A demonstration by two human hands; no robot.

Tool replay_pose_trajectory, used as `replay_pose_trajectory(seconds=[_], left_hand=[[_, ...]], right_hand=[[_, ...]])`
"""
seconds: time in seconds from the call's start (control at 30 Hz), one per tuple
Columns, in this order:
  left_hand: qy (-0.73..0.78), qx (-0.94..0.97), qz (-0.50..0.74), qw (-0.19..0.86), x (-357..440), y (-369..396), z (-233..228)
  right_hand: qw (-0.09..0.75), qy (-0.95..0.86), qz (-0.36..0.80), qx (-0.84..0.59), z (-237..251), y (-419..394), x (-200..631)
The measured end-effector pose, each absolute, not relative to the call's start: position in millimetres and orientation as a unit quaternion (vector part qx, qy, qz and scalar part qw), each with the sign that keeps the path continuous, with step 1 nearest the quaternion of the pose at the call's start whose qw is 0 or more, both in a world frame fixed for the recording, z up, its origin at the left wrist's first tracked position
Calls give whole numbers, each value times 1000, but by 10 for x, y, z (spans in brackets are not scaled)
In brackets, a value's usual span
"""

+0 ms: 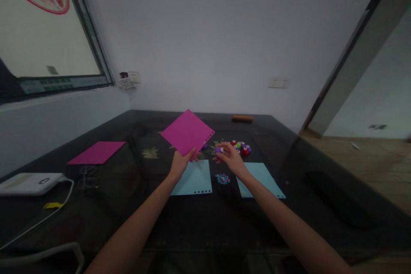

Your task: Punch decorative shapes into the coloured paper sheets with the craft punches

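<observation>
Flat pink sheet (96, 153) far left; white device (30, 183) with cable.

The matt magenta paper sheet (187, 132) and matt pale blue paper sheets (193, 178) contrast with the glossy dark glass-topped table (224, 227).

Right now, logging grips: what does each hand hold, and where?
Left hand pinches the pink sheet at its near corner; right hand holds a small purple punch in its fingertips.
</observation>
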State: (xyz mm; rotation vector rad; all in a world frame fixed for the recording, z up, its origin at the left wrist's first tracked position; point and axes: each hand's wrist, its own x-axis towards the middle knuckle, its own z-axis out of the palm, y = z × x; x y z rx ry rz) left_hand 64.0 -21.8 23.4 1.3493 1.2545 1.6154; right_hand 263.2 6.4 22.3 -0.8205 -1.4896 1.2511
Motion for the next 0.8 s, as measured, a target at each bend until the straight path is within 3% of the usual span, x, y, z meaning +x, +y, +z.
replay_pose_trajectory(seconds=[0.3, 0.8], left_hand=[[443, 549, 560, 434, 1241, -451, 250], [453, 557, 546, 432, 1269, -470, -15]], right_hand=[[517, -474, 609, -369, 214, -401, 3011], [470, -429, 711, -301, -8, -427, 2989]])
